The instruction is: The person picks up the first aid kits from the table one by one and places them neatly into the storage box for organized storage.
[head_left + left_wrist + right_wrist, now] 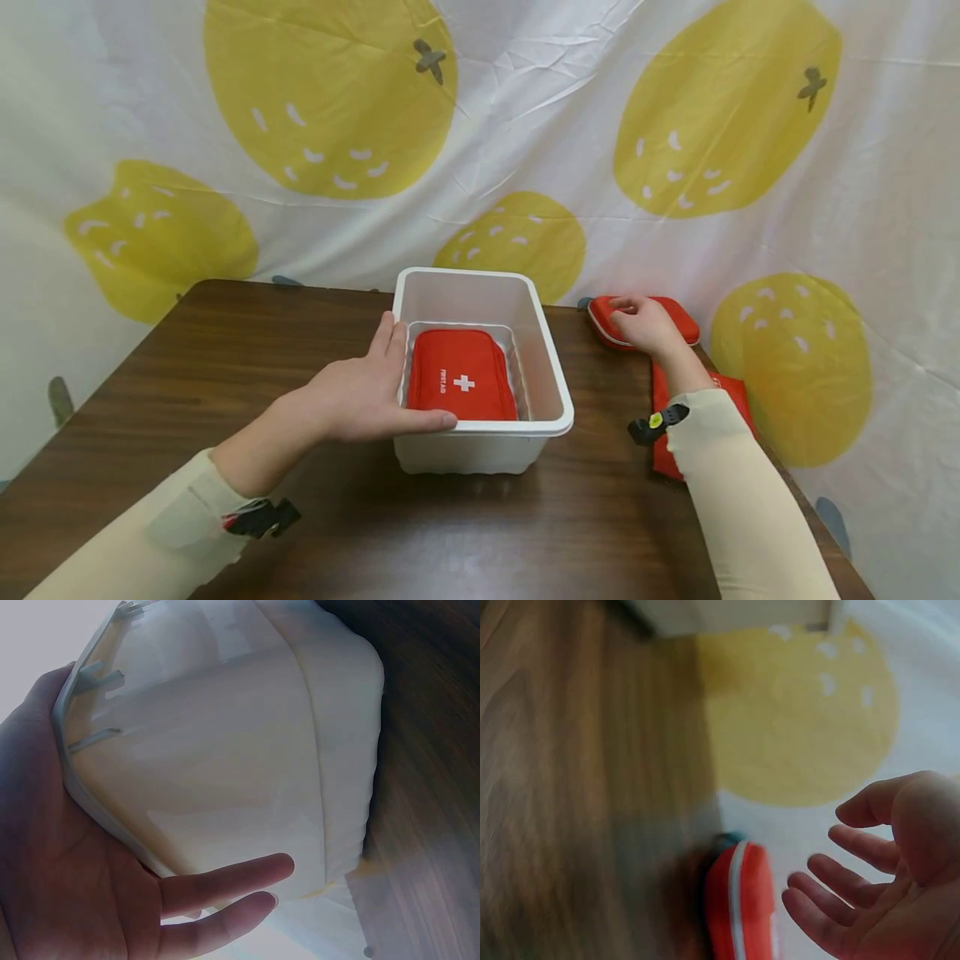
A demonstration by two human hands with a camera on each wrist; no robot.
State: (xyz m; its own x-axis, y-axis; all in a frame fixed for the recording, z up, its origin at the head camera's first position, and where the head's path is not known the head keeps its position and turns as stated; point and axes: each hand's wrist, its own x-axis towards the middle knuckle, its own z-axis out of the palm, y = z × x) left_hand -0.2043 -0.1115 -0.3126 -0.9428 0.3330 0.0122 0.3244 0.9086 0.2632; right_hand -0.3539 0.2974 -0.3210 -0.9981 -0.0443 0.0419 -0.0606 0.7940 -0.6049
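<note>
A white plastic bin (472, 452) stands in the middle of the table, with a red first aid pouch (468, 358) lying flat inside, its white cross facing up. My left hand (360, 404) rests against the bin's near left corner, the thumb along the rim; in the left wrist view two straight fingers (232, 881) lie along the outer wall. Over a red zippered case (678, 317) at the back right hovers my right hand (647, 327). In the right wrist view its loosely bent fingers (847, 881) hold nothing, apart from the case (759, 900).
Another red item (664, 454), flat and partly hidden under my right forearm, lies nearer along the table's right edge. A white curtain (517, 125) with yellow fruit prints hangs behind and beside the dark wooden table (337, 517).
</note>
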